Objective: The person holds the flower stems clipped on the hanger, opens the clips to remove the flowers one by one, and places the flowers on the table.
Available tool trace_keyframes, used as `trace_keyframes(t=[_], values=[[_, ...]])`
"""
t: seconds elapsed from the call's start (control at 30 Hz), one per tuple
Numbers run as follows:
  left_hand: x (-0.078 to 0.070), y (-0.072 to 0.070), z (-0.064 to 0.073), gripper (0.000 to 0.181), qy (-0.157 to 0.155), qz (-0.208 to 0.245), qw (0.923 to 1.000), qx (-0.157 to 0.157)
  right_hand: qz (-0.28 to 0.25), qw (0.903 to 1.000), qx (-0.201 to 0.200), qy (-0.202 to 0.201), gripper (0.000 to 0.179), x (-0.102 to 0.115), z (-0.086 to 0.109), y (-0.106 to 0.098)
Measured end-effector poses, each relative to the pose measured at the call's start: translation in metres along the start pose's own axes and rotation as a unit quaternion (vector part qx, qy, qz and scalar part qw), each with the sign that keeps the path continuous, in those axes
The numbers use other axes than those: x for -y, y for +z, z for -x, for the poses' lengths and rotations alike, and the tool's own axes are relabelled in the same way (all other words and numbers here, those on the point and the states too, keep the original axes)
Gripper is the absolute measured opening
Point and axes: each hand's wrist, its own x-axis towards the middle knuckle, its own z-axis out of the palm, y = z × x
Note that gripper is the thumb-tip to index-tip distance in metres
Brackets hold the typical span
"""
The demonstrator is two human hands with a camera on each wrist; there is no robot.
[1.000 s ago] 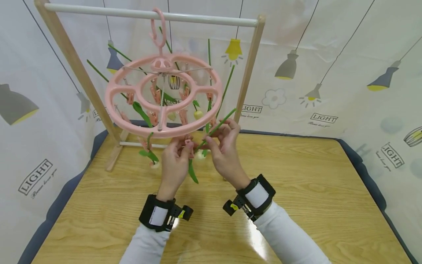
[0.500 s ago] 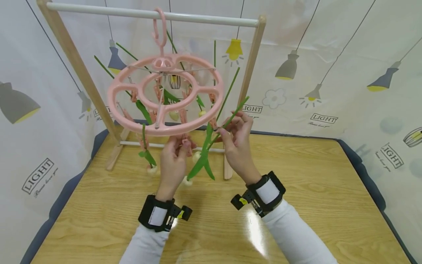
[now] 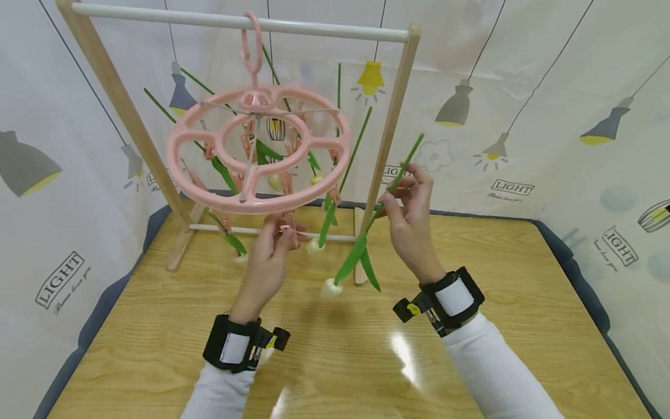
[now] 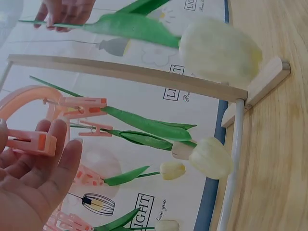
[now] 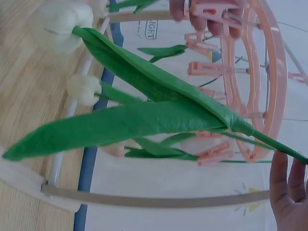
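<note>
Under the front rim of the pink round clip hanger [image 3: 260, 205], my left hand [image 3: 262, 265] pinches a pink clothespin [image 4: 34, 143] between thumb and fingers. No flower shows in that clothespin in the left wrist view. Out to the right, beyond the stand's right leg, my right hand [image 3: 413, 224] grips the green stem of a white artificial tulip [image 5: 144, 77]. Its bloom points down toward the table, with two long leaves spread below the fingers. Other tulips hang bloom-down from clothespins round the hanger, such as a white tulip [image 4: 211, 158] near the right side.
The hanger's hook [image 3: 252, 46] sits over the white top bar [image 3: 324, 31] of a wooden-legged stand [image 3: 389, 128]. A white lower bar [image 4: 231, 178] joins the legs near the wood-grain table [image 3: 502, 302]. Behind stands a lamp-printed cloth [image 3: 549, 139].
My right hand has moved right, carrying the tulip away from the left hand and clear of the hanger's clothespins. The left hand stays at its clothespin, shifting slightly left.
</note>
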Motion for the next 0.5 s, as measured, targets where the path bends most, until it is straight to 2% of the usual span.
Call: trace_keyframes(t=[0.23,0.5], values=[[0.002,-0.007,0.005,0.032,-0.001,0.006,0.9999,0.012,0.036,0.9993,-0.009,0.003,0.050,-0.006,-0.007,-0.020],[0.004,-0.016,0.012,0.041,-0.005,0.007,0.9998,0.017,0.112,0.9936,-0.004,0.018,0.048,-0.017,-0.015,-0.046]])
